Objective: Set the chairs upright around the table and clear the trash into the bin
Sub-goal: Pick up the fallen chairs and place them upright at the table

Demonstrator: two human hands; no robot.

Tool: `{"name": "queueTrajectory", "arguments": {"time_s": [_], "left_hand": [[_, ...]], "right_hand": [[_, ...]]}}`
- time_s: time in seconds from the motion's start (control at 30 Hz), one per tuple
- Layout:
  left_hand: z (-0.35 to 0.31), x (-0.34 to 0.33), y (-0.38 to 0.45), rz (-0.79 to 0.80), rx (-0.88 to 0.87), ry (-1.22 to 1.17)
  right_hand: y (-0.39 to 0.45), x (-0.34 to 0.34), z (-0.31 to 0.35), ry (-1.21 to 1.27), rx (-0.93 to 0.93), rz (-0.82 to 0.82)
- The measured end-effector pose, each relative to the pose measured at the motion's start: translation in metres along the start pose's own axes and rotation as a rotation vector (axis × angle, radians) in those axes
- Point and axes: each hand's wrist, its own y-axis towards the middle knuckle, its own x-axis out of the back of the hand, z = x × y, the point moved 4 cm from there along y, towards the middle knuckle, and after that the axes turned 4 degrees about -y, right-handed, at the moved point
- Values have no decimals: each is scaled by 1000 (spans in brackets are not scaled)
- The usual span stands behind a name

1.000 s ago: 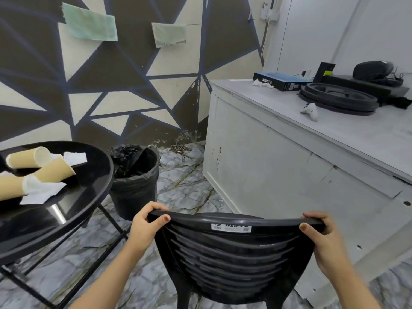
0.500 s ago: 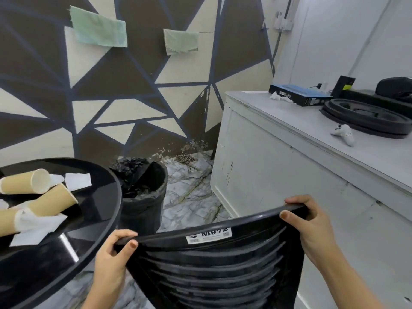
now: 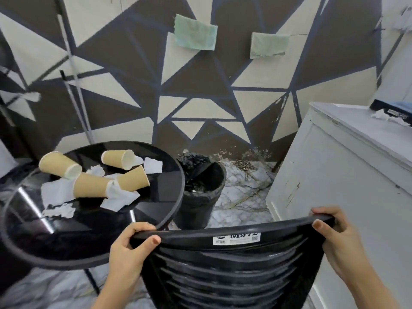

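Note:
A black plastic chair [image 3: 225, 270] fills the lower middle of the view, its slatted back facing me. My left hand [image 3: 130, 244] grips the left end of its top rail and my right hand [image 3: 334, 237] grips the right end. To the left stands a round black table [image 3: 73, 246] with several tan paper cups [image 3: 91, 186] lying on their sides among crumpled white napkins [image 3: 118, 197]. Beyond the chair, a black bin [image 3: 200, 204] with a black liner stands on the floor next to the table's right edge.
A white cabinet [image 3: 330, 186] stands close on the right, with a dark box and white paper on top. The patterned wall is behind the bin. A chain [image 3: 245, 167] lies on the marble floor at the wall's foot.
The view has swung left, so the table and bin sit more central. The chair back, tilted half a second ago, is nearly level. Both hands keep their hold on the rail.

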Motion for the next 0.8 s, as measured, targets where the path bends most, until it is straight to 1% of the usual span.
{"name": "queueTrajectory", "arguments": {"time_s": [0.1,0.27,0.4,0.53,0.63,0.67,0.7,0.73,0.8], "left_hand": [[-7,-1,-15,-93,-42,-9],[-8,-6,-40,-247,-65,77],[-9,-19,-65,-392,-105,142],[-2,-25,-99,-524,-100,190],[7,-40,-124,-582,-124,216],[10,-46,-130,-599,-132,225],[13,-53,-134,-607,-134,220],[16,-60,-137,-601,-129,210],[23,-75,-139,-570,-109,180]], "right_hand": [[26,-11,-5,83,-9,150],[65,-17,-21,116,-14,299],[87,-23,-36,167,-69,451],[99,-27,-60,188,-119,587],[113,-23,-70,103,-78,682],[119,-21,-72,95,-76,703],[124,-20,-73,139,-73,737],[128,-17,-74,186,-53,756],[139,-7,-86,166,-59,783]]}}
